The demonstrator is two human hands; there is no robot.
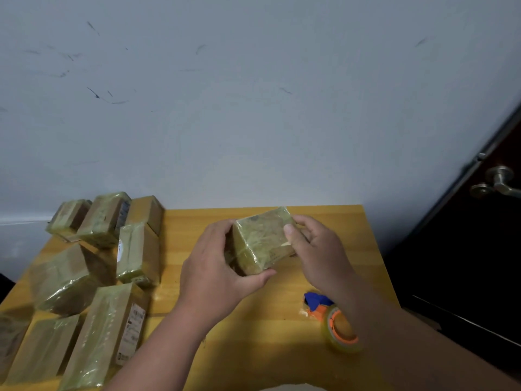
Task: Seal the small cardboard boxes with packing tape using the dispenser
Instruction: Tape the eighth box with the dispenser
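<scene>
Taped boxes point(93, 266) crowd the table's point(282, 348) left; tape dispenser point(332, 320) sits right.

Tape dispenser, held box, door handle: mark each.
tape dispenser point(337, 324), head view, orange hub of the roll
held box point(263, 239), head view, taped top face
door handle point(500, 180), head view, metal knob

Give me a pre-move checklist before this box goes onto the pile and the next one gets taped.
1. Box held by both hands: ok, left hand grips its near corner, right hand its far side.
2. Tape covers the faces in view: ok; underside cannot tell.
3. Tape cut free of the box: ok, no strip runs to the dispenser.
4. Dispenser within reach: ok, lying on the table under the right forearm.
5. Room on the pile of taped boxes: cannot tell.
6. Untaped box waiting: cannot tell.
</scene>
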